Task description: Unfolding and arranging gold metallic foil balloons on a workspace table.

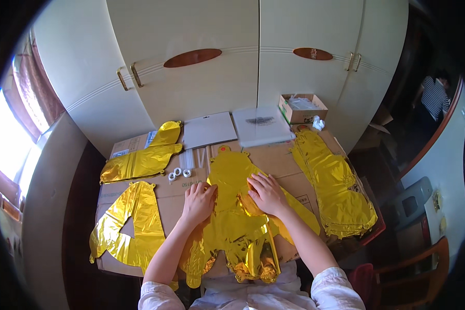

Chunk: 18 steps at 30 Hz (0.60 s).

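A flat, uninflated gold foil balloon (232, 175) lies in front of me at the middle of the table, its lower part crumpled and folded near the table's front edge. My left hand (198, 200) is closed at the balloon's left edge, fingers curled over the foil. On the other side, my right hand (267, 194) has its fingers bent round a raised fold of the foil; the fingertips are partly hidden. To the left lies an A-shaped gold foil balloon (149, 206) with an opening in its middle.
Gold foil balloons are piled at the right (341, 191) and the far left (139, 161). Small white tape rolls (177, 172), a grey board (210, 130), a clear plastic sheet (261, 126) and an open box (303, 108) sit on the cardboard-covered table. Behind stand cream cabinets (191, 31). A person (434, 98) is far right.
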### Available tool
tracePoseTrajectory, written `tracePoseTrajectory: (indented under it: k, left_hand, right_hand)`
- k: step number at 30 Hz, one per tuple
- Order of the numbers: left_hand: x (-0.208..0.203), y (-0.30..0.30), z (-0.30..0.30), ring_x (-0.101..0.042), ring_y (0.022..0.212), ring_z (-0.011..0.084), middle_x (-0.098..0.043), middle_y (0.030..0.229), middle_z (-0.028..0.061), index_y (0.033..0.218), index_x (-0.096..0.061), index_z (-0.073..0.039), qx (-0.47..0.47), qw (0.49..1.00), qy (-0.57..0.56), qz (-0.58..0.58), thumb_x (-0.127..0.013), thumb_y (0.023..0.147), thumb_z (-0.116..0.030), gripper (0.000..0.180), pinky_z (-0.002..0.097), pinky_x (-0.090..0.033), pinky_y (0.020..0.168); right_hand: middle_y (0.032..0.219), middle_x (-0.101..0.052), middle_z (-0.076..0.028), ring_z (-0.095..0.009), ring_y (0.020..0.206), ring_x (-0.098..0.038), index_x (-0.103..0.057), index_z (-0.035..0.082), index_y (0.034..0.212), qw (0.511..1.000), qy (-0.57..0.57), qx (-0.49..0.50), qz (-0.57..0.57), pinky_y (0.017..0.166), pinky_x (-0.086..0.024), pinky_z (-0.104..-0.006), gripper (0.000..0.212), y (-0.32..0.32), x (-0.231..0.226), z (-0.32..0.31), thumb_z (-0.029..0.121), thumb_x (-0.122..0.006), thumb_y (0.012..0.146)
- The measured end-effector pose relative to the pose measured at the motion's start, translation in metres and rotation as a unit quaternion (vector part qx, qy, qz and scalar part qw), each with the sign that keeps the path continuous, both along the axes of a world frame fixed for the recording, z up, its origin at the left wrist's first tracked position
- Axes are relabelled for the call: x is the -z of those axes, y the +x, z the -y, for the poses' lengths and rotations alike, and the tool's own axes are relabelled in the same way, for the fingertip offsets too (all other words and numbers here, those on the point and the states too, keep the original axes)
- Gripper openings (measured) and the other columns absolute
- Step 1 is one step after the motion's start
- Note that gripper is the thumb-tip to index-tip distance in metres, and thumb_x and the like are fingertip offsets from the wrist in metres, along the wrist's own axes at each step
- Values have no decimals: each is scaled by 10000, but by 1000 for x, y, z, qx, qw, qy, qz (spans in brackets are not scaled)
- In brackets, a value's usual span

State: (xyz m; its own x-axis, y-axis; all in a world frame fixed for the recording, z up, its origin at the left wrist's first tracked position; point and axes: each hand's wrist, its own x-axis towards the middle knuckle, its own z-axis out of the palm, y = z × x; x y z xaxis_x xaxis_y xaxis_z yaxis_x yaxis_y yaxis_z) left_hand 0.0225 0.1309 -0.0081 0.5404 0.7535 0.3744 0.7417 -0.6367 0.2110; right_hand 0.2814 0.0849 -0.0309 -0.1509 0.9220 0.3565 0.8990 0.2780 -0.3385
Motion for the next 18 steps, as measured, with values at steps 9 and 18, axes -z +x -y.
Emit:
tracePoseTrajectory:
  k: [9,18]
  left_hand:
    - [2,-2,-2,-514,1064,284,-558,1107,97,1159,-586,-85,-13,999,4,33,-572,833,-160,334,451,-377,939]
    - [-32,-19,12,-377,1292,321,-462,1308,113,1268,-533,-118,86,984,-129,-88,-768,680,-444,712,479,-295,1076]
  right_hand:
    - [1418,-464,-126,-297,1343,-395,-497,76,1334,1000,-10,-5,0,1132,-265,-480,462,1,-2,-1,363,-462,973]
    - [1409,-470,-139,-307,1345,-388,-483,61,1338,1000,-8,5,-1,1136,-260,-471,477,2,2,-2,369,-455,975]
